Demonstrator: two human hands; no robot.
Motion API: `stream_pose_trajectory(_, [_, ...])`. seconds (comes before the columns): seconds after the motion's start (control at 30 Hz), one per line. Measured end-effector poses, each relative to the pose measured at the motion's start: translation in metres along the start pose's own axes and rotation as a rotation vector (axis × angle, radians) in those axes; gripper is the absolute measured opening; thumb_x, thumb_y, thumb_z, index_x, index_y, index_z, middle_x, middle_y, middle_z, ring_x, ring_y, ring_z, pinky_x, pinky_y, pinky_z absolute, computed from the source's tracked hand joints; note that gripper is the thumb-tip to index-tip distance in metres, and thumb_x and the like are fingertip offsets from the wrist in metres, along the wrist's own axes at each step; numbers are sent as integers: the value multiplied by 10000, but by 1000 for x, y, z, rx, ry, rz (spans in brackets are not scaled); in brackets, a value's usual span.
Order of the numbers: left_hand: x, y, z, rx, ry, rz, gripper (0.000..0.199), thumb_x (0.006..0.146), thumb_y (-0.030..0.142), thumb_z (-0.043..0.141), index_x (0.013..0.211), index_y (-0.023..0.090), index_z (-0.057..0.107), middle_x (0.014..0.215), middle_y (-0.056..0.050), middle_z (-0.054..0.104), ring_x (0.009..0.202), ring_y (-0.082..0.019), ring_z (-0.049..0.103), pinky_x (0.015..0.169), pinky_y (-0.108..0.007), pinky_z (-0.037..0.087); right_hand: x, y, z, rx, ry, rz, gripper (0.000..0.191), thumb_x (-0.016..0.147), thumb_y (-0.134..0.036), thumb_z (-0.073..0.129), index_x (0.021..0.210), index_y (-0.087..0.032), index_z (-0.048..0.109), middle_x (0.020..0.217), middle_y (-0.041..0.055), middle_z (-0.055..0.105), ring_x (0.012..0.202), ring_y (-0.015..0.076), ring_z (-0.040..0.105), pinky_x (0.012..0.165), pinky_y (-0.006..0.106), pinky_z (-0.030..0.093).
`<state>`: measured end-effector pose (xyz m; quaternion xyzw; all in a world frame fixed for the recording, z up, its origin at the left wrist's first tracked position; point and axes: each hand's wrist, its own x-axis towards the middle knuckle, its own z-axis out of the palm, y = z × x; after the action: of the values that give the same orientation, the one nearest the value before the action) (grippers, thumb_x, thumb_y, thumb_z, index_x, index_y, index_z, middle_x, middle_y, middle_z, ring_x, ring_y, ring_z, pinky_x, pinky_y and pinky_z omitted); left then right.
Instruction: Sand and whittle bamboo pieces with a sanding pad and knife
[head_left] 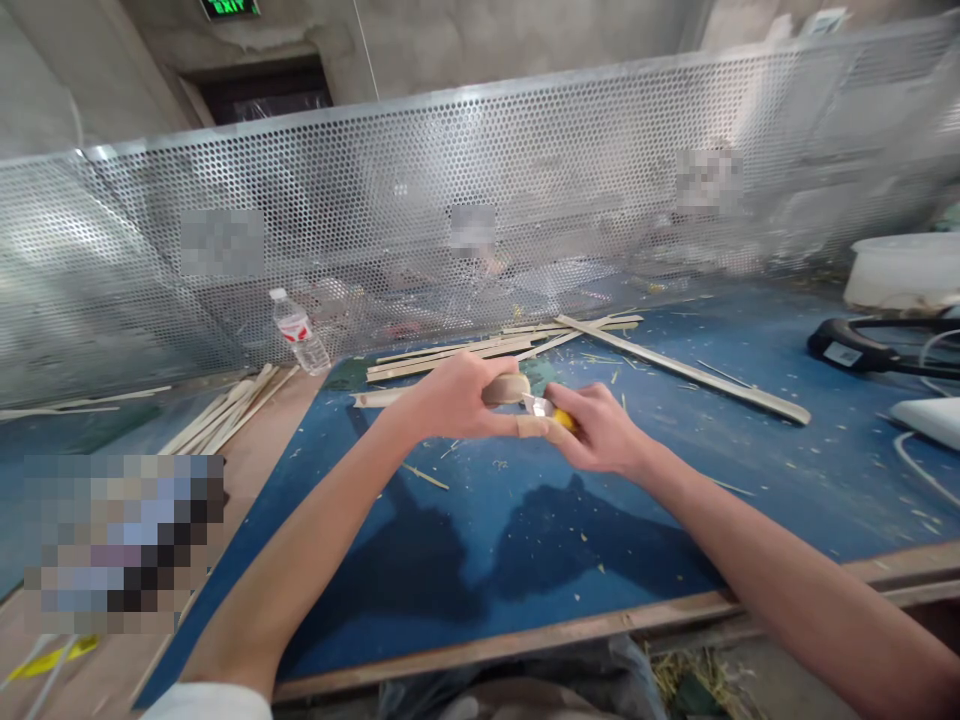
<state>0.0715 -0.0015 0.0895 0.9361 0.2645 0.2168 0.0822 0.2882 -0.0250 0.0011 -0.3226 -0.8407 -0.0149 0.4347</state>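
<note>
My left hand [469, 400] is closed around a pale bamboo strip [507, 390]. The strip's rounded end sticks out past the fingers towards the right, and what looks like its other end reaches out to the left behind the hand. A yellow-handled utility knife [564, 419] is gripped in my right hand [600, 428]. Its metal blade points left, close to the strip's end; whether it touches cannot be made out. The two hands meet over the blue work mat [540, 580], with my left fingertips against the right hand.
Several bamboo strips [450, 357] lie behind my hands, and a long one [690, 375] is to the right. More strips [225, 415] sit left, near a water bottle [301, 332]. A perforated metal screen [420, 200] borders the back. A black device [855, 345] and white tub [904, 270] stand right.
</note>
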Motion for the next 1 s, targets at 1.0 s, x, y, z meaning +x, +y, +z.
stream_pose_trajectory(1.0, [2, -3, 5, 43, 53, -11, 391, 750, 507, 752, 708, 201, 512, 574, 66, 489, 534, -85, 364, 530, -258, 307, -1, 5, 5, -180, 11, 32, 352, 958, -526, 467, 754, -254, 376, 521, -58, 420, 431, 103, 311, 485, 296, 221])
